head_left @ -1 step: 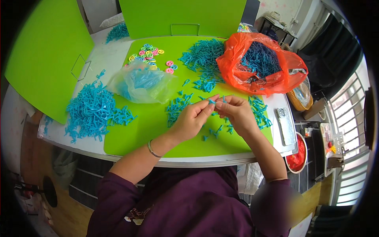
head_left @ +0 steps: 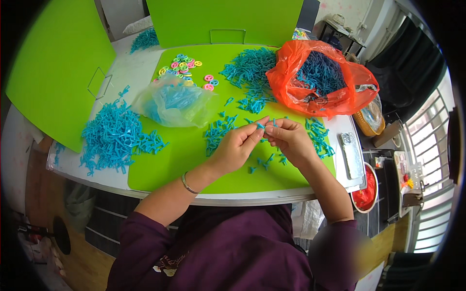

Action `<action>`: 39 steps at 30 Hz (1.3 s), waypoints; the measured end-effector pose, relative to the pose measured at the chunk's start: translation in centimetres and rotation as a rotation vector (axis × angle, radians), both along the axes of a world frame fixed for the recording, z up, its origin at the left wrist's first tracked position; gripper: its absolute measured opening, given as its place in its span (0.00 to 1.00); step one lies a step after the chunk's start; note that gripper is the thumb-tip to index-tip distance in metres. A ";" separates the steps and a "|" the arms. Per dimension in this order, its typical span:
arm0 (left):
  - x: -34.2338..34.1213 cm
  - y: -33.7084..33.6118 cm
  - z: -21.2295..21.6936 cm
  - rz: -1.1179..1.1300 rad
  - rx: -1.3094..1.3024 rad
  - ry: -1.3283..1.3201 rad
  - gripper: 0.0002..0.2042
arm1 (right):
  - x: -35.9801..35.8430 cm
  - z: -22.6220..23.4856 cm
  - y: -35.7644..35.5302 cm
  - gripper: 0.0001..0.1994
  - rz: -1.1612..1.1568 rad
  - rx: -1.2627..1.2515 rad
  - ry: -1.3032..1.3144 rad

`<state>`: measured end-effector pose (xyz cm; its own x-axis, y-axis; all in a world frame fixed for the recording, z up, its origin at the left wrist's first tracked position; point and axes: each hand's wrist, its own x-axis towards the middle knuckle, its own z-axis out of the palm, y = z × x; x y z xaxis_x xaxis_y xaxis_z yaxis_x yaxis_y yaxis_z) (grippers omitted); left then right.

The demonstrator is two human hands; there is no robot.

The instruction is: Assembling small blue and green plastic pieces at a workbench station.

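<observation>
Over the green mat my two hands meet fingertip to fingertip. My left hand [head_left: 236,144] pinches a small blue plastic piece [head_left: 260,126] between thumb and index finger. A second small blue plastic piece [head_left: 274,122] sticks up from the pinched fingers of my right hand [head_left: 290,139]. Whether the two pieces touch is too small to tell. Loose blue pieces [head_left: 219,134] lie just left of my hands, more blue pieces [head_left: 318,138] to the right, and a few scattered ones below the fingers.
A green mat [head_left: 179,169] covers the white table [head_left: 114,180]. On it are a clear plastic bag [head_left: 194,109], pastel rings [head_left: 208,77] and a dark teal heap [head_left: 247,68]. A red bag [head_left: 286,92] stands at back right, a blue pile [head_left: 111,133] left, a phone [head_left: 351,154] right.
</observation>
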<state>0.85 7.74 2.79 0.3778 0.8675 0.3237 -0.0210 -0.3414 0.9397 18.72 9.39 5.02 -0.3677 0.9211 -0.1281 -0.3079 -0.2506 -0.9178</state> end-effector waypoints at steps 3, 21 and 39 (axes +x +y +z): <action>0.0 0.0 0.6 -0.082 -0.255 -0.110 0.14 | 0.2 -0.7 0.4 0.04 0.000 0.052 -0.028; -1.2 0.5 1.3 -0.037 -0.414 -0.403 0.05 | 1.2 0.1 1.0 0.13 -0.078 0.259 -0.209; -1.0 0.5 0.3 -0.181 -0.627 -0.378 0.07 | 1.4 -1.2 1.2 0.07 0.091 -0.057 0.177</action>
<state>-0.14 8.24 3.09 0.4928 0.8670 -0.0741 -0.3857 0.2940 0.8745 20.17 10.55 3.86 -0.4704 0.8762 -0.1051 -0.4369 -0.3348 -0.8349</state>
